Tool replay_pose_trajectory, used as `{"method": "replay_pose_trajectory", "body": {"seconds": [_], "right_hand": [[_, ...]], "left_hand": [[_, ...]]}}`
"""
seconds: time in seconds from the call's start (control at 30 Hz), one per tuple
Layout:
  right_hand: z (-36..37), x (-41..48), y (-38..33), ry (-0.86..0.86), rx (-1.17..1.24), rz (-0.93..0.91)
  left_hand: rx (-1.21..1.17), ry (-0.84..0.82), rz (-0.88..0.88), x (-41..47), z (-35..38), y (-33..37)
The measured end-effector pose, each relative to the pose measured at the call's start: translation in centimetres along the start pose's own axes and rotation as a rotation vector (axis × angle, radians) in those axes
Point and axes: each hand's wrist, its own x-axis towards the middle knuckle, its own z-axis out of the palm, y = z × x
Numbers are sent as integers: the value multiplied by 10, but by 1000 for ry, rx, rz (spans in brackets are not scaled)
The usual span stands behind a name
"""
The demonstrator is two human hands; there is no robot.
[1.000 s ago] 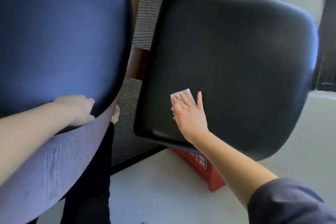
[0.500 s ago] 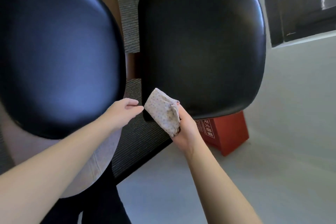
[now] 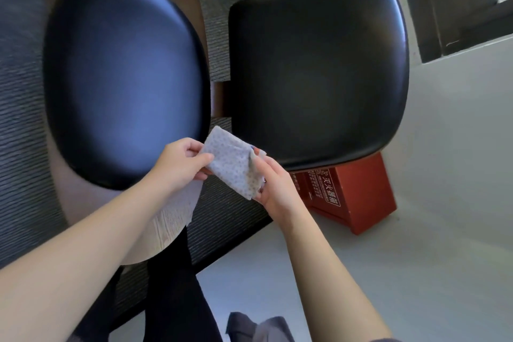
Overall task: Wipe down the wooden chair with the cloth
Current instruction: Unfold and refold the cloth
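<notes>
The person holds the cloth [image 3: 231,166] in the air with 2 hands, low between 2 dark cushions. The left hand [image 3: 180,165] pinches the cloth's left edge, thumb on top and fingers curled beneath. The right hand [image 3: 276,184] grips the right side, fingers wrapped round the fabric from behind. The cloth is pale with small dots, folded or bunched into a rough rectangle, and it touches neither cushion.

The chair [image 3: 319,69] is to the right, its black padded seat squarish with rounded corners, and the cloth is just beside the seat's near left corner. A strip of brown wood [image 3: 219,100] shows at the seat's left edge. To the left is a second black cushion [image 3: 125,75], oval and glossy, with a pale wood-grain surface [image 3: 169,226] showing below it, partly behind the left forearm.

A red box [image 3: 354,193] with printed characters sits on the light floor [image 3: 416,258], partly under the chair. A dark ribbed rug [image 3: 227,211] lies beneath the hands. A dark window frame [image 3: 444,8] fills the upper right corner.
</notes>
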Motion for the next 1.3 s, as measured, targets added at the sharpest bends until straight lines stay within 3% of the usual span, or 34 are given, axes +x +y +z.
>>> {"method": "replay_pose_trajectory", "body": {"seconds": [0.33, 0.6, 0.73, 0.9, 1.13, 1.23, 1.3], "right_hand": [[97, -22, 14, 93, -232, -135], [270, -44, 64, 351, -226, -219], [324, -53, 79, 368, -264, -246], [339, -59, 85, 204, -254, -222], [339, -57, 86, -62, -331, -141], [345, -55, 90, -85, -354, -163], [360, -50, 90, -11, -303, -172]], "left_hand": [[77, -137, 91, -23, -96, -11], [484, -142, 310, -52, -266, -39], [776, -11, 461, -52, -319, -52], [733, 25, 689, -57, -346, -58], [693, -253, 584, -60, -358, -59], [689, -341, 521, -54, -367, -56], [660, -367, 402, -46, -381, -52]]}}
